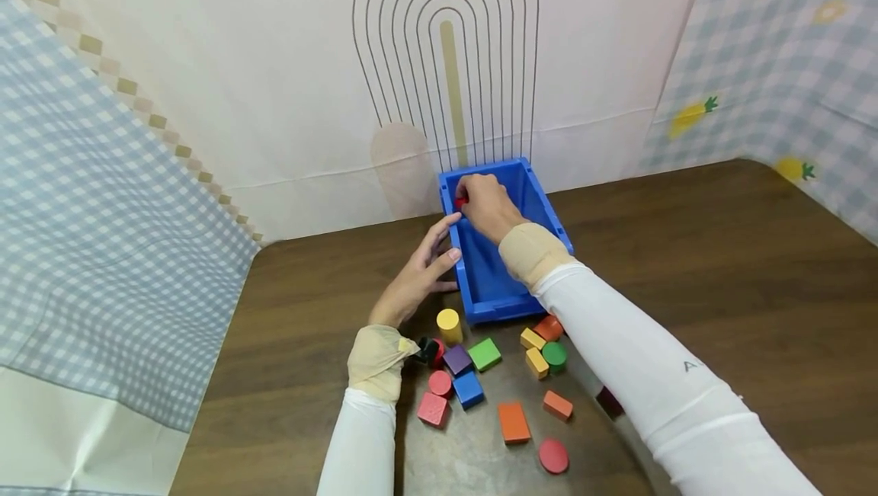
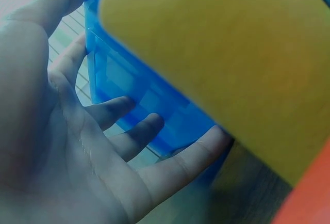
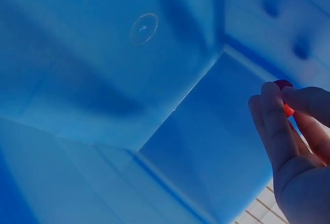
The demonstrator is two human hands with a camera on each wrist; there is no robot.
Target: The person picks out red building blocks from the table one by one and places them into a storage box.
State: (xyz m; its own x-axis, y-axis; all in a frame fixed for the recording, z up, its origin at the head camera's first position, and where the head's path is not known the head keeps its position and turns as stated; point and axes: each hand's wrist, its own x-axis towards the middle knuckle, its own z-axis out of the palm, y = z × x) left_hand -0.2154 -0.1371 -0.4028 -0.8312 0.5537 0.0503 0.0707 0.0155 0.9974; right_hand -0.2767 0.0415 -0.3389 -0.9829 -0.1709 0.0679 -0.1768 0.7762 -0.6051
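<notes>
My right hand [image 1: 488, 206] reaches over the back left part of a blue plastic bin [image 1: 483, 256]. Between its thumb and fingers it pinches a small red block [image 3: 289, 111], mostly covered by the fingers. My left hand [image 1: 414, 275] is spread along the bin's left side, thumb and index fingertip right at the rim. In the left wrist view its fingers [image 2: 180, 167] lie against the outer blue wall. A yellow cylinder [image 1: 449, 326] stands on the table near the left wrist and fills much of the left wrist view as a blurred yellow shape.
In front of the bin lie a purple block [image 1: 457, 360], a green block [image 1: 485, 355], a blue block [image 1: 469, 389], an orange block [image 1: 514, 423], a red disc [image 1: 553, 456] and several other blocks. A dark block [image 1: 609, 402] is beside my right sleeve. A patterned cloth [image 1: 302, 100] hangs behind.
</notes>
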